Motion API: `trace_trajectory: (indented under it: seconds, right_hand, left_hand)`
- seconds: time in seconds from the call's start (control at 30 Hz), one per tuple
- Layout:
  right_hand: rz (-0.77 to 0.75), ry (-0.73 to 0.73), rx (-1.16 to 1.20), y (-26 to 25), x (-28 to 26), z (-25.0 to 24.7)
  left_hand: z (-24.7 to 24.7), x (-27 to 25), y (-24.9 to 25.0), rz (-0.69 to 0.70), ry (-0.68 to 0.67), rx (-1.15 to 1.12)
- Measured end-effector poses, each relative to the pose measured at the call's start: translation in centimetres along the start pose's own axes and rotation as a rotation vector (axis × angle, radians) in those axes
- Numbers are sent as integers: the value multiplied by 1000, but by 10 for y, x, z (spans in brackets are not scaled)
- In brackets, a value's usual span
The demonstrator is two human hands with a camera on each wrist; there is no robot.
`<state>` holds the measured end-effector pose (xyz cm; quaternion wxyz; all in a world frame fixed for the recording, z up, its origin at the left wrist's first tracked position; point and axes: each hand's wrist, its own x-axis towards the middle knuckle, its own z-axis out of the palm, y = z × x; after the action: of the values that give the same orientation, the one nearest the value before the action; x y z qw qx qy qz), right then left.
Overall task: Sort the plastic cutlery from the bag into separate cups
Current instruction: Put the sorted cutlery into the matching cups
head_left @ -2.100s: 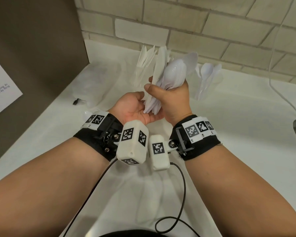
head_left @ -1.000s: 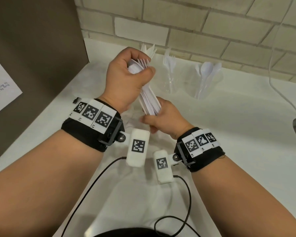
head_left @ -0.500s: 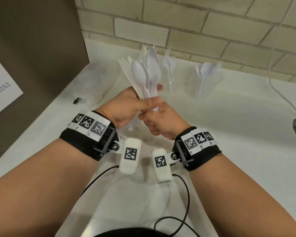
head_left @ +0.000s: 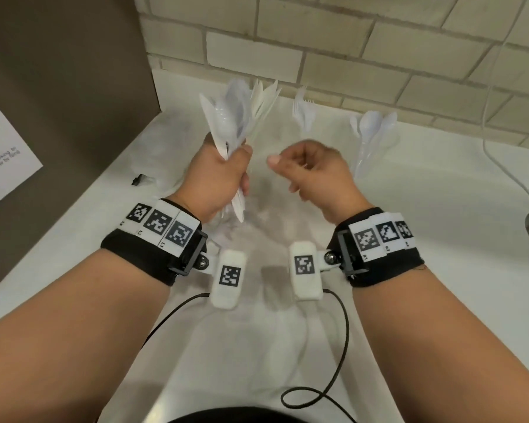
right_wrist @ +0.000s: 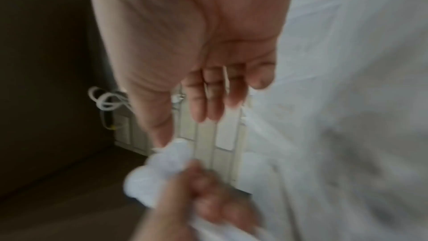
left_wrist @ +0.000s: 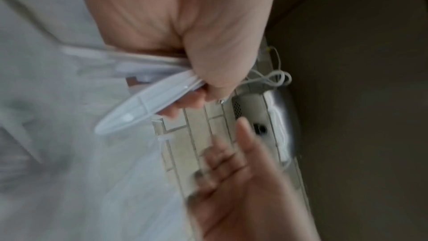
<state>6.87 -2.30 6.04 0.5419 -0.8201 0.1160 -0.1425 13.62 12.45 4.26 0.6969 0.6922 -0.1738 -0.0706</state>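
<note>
Cutlery (head_left: pixel 230 123), a mixed white bundle of spoons and flat knife-like pieces, stands upright at centre-left of the head frame, gripped around its handles by the left hand (head_left: pixel 219 178). Fingers (left_wrist: pixel 190 101) of that hand curl tight round the stems; handle ends stick out below the fist. In the left wrist view one clear-white handle (left_wrist: pixel 141 105) juts out toward lower left.

Right hand (head_left: pixel 313 175) sits just right of the bundle, apart from it, holding nothing. Its fingers (right_wrist: pixel 203 94) are loosely bent, thumb and forefinger tips pointing at the cutlery; view is motion-blurred.

Behind the hands, upper centre of frame, a clear cup with forks (head_left: pixel 303 112) stands against the tiled wall (head_left: pixel 348 50). To its right, a clear cup with spoons (head_left: pixel 373 132). A third clear cup sits directly behind the held bundle, contents hard to separate from it.

Crumpled clear bag (head_left: pixel 165 154) lies on the white desk (head_left: pixel 440 224) at left, beside the left wrist.
</note>
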Motion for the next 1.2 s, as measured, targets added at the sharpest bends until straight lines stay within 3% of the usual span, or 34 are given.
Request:
trace_trajectory:
  seconds: [0.07, 0.13, 0.33, 0.6, 0.83, 1.2]
  right_hand:
    - [-144, 101, 55, -13, 6, -2]
    - [-246, 72, 61, -27, 8, 0]
    - [-292, 129, -205, -39, 12, 13]
    - [-199, 97, -333, -36, 13, 16]
    - [-1, 146, 82, -36, 10, 15]
    - [-45, 191, 50, -33, 7, 22]
  left_hand:
    - [2, 1, -5, 19, -16, 176]
    - [5, 1, -7, 36, -17, 334]
    - [9, 0, -9, 76, 2, 587]
    - [14, -7, -16, 155, 23, 666]
    - [13, -6, -16, 141, 8, 638]
    - [16, -8, -17, 89, 26, 660]
